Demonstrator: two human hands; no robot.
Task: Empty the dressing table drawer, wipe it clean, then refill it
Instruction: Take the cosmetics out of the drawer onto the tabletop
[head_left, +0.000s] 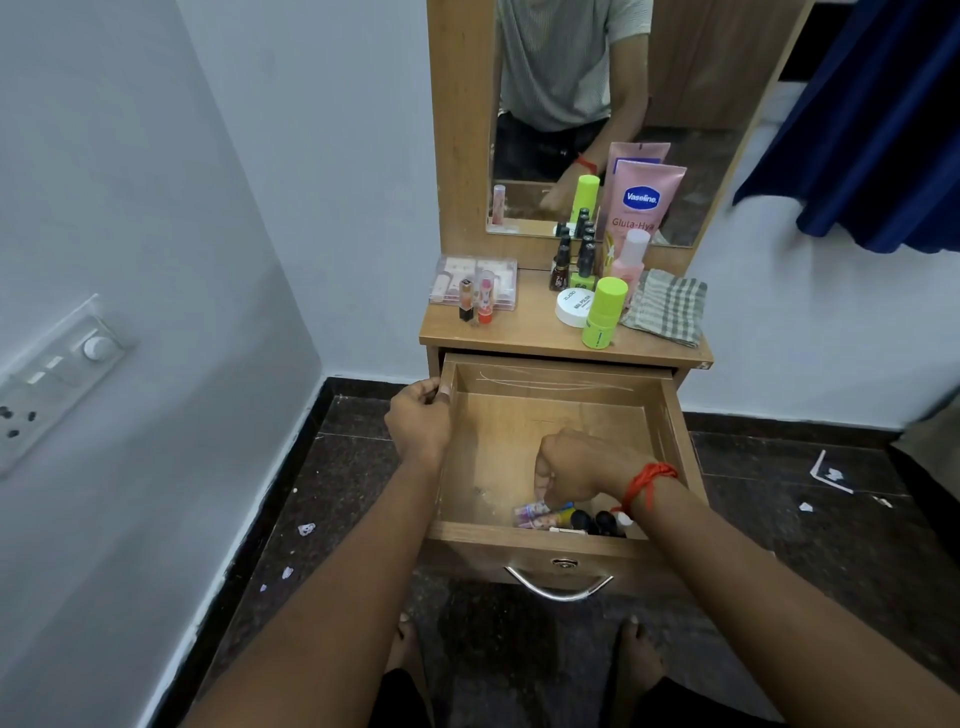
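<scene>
**Open drawer with a few small items at its lower right corner**

The light-brown wooden drawer (550, 447) of the dressing table (524, 332) is seen pulled out at the centre of the frame, with its curved metal handle (558, 583) below. The upper end of the drawer's left wall is gripped by the left hand (418, 423), fingers curled over the edge. The right hand (576, 473), marked by a red thread band (647, 480) at the wrist, is held inside the drawer with its fingers curled downward over a small pink patterned tube (530, 512); whether anything is actually held cannot be told, as the fingertips are hidden. Just right of that tube, against the drawer's front wall, a few dark-capped small bottles (592, 519) are seen. The rest of the drawer floor is bare wood.

On the tabletop above, a clear plastic case (472, 280) is placed at the left with two small lipsticks (477, 302) upright in front of it. Towards the right, dark nail-polish bottles (574, 254), a white round jar (573, 307), a lime-green cylindrical stick (602, 312), a pink bottle with a white cap (631, 257) and a pink Vaseline tube (644, 202) are grouped. A folded grey checked cloth (667, 306) is laid at the right edge. A mirror (545, 104) is fixed above, and a dark blue curtain (883, 104) is hung at the upper right of the frame
</scene>
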